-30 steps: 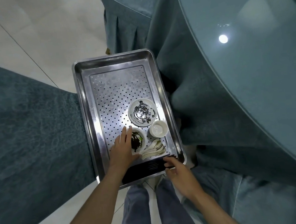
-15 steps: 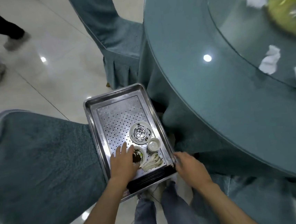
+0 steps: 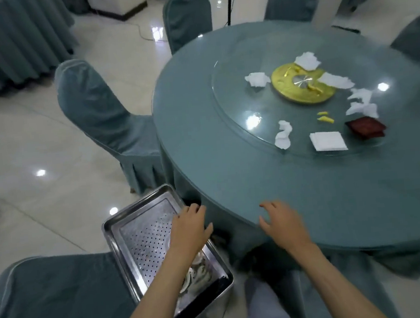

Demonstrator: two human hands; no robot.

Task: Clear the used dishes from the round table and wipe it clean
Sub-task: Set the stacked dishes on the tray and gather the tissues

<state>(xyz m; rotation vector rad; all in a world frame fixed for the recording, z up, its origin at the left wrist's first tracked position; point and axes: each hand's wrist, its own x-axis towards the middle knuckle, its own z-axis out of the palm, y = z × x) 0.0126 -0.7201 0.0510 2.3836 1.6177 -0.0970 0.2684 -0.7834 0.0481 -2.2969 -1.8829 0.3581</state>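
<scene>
over the steel tray [image 3: 124, 235] at near left, the left hand [image 3: 189, 231] has lifted off the bowl, fingers loose and empty; the right hand [image 3: 280, 225] has left the rim and spreads above the near edge of the round table [image 3: 231, 177]. used dishes [image 3: 193, 277] lie stowed in the tray; crumpled tissues [image 3: 283, 136] remain.

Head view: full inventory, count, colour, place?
round table: one, teal, right
glass turntable: one, clear, on table
gold disc: one, turntable centre
crumpled napkins: about six, white, on turntable
folded napkin: one, white, turntable's near edge
dark item: one, red, beside folded napkin
yellow scraps: few, on turntable
tray: one, steel, beside near chair
spoons: several, white, in tray
chairs: five, teal, around table
left hand: open, over tray
right hand: open, over table edge
</scene>
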